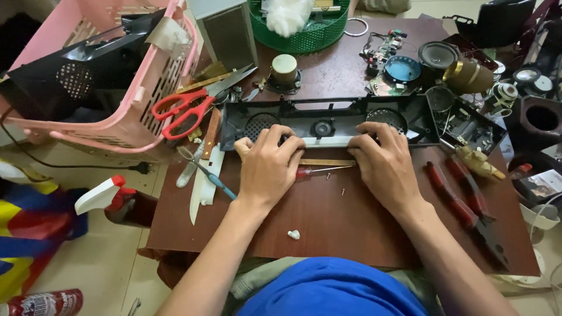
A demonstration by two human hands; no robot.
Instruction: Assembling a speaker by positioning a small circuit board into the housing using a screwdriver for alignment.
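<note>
A long black plastic speaker housing (328, 120) lies across the dark red-brown table (328, 222), with round grilles and a small centre driver visible. My left hand (268, 164) grips its near edge on the left, fingers curled over the rim. My right hand (383, 158) grips the same edge further right. Between my hands, just in front of the housing, lie a red-handled screwdriver (313, 171) and a thin wooden strip (328, 162). A few loose screws sit close by on the table.
Red-handled scissors (190, 108), a knife and a blue-handled tool lie at the left. A pink basket (126, 76) holds a black panel. Red-handled pliers (462, 202) lie at the right; speaker cones, a circuit board (383, 50) and a green basket (304, 29) crowd the back.
</note>
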